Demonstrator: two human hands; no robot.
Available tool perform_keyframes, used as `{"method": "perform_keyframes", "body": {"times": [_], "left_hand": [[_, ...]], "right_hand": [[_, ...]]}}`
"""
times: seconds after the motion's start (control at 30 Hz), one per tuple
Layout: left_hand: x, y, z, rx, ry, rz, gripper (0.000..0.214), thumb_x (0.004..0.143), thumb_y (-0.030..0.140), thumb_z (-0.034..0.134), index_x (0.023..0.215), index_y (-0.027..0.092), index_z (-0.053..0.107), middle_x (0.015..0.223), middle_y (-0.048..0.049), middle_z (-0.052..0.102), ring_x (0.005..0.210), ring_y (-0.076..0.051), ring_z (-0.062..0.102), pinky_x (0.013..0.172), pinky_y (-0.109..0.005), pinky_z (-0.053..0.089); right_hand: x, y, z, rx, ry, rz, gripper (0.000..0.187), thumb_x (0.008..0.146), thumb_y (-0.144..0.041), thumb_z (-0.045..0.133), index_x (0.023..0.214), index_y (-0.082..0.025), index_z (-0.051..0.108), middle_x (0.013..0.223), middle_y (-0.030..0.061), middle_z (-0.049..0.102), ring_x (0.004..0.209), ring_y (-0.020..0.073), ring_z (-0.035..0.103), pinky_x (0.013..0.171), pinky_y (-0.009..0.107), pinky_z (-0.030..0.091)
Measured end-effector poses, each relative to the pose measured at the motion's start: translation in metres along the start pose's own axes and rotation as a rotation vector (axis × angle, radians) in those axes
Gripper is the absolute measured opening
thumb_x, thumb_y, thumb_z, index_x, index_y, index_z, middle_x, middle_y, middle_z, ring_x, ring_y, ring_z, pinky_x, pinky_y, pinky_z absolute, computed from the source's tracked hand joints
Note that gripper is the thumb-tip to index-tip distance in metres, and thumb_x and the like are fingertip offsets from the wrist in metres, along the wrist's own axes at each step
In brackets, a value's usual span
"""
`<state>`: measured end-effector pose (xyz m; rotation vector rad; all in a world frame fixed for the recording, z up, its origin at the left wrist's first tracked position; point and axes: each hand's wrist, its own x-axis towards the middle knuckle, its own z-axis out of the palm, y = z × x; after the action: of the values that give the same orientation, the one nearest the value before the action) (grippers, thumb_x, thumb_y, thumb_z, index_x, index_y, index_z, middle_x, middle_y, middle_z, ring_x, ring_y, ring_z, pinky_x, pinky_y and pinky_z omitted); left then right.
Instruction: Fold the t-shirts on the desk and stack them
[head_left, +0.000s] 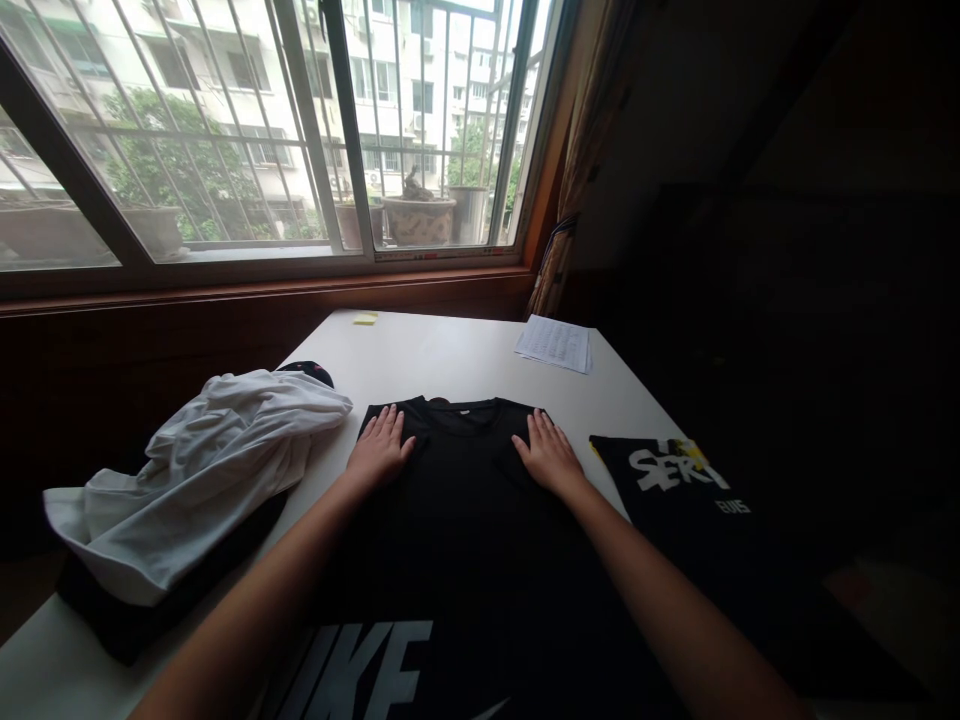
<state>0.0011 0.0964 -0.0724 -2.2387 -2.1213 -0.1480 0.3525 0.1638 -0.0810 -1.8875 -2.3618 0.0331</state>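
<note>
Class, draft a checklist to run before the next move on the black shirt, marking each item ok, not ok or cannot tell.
1. Left hand flat on the black shirt, near one shoulder: ok.
2. Right hand flat near the other shoulder: ok.
3. Collar toward the window: ok.
4. Hem lying straight: cannot tell, outside the picture.
5. Papers apart from the black shirt: ok.
6. White garment neatly folded: not ok, loosely heaped.

Head cam — fwd/down, twd table (435, 350)
</note>
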Motion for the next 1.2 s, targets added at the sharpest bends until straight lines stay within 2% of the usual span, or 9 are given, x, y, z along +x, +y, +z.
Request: {"method": "perform_keyframes", "body": {"times": [0.27, 0.53, 0.83, 1.2], "left_hand": [[0.037, -0.011, 0.007, -0.037, -0.022, -0.009, 0.073, 0.103, 0.056, 0.025, 0.161, 0.011, 0.03, 0.169, -0.0124, 0.022, 0.157, -0.027, 0.015, 0.127, -0.044, 0.016], [0.062, -0.017, 0.007, -0.033, -0.034, -0.009, 0.075, 0.104, 0.057, 0.022, 0.16, 0.008, 0.03, 0.169, -0.013, 0.021, 0.158, -0.025, 0.013, 0.128, -0.043, 0.014], [0.074, -0.019, 0.007, -0.02, -0.055, -0.014, 0.076, 0.104, 0.057, 0.019, 0.161, 0.008, 0.028, 0.17, -0.0121, 0.019, 0.158, -0.025, 0.012, 0.128, -0.043, 0.015], [0.076, -0.019, 0.009, -0.006, -0.061, -0.018, 0.077, 0.104, 0.058, 0.016, 0.161, 0.008, 0.026, 0.17, -0.0114, 0.017, 0.158, -0.024, 0.011, 0.129, -0.042, 0.013]], "right_hand": [[0.031, 0.0, -0.001, 0.018, -0.029, 0.013, 0.08, 0.103, -0.058, 0.022, 0.161, -0.003, 0.024, 0.17, 0.0164, 0.014, 0.157, 0.0251, 0.012, 0.127, 0.041, 0.01], [0.054, 0.002, -0.001, 0.021, -0.052, 0.033, 0.082, 0.103, -0.059, 0.021, 0.162, -0.003, 0.021, 0.17, 0.0155, 0.011, 0.158, 0.0247, 0.01, 0.127, 0.041, 0.008], [0.065, 0.003, 0.0, 0.02, -0.05, 0.046, 0.082, 0.103, -0.06, 0.021, 0.162, -0.003, 0.021, 0.171, 0.0135, 0.012, 0.158, 0.0239, 0.011, 0.127, 0.04, 0.007], [0.067, 0.003, -0.003, 0.003, -0.081, 0.047, 0.083, 0.102, -0.061, 0.017, 0.163, -0.004, 0.018, 0.171, 0.0136, 0.008, 0.158, 0.0235, 0.007, 0.127, 0.039, 0.005]]}}
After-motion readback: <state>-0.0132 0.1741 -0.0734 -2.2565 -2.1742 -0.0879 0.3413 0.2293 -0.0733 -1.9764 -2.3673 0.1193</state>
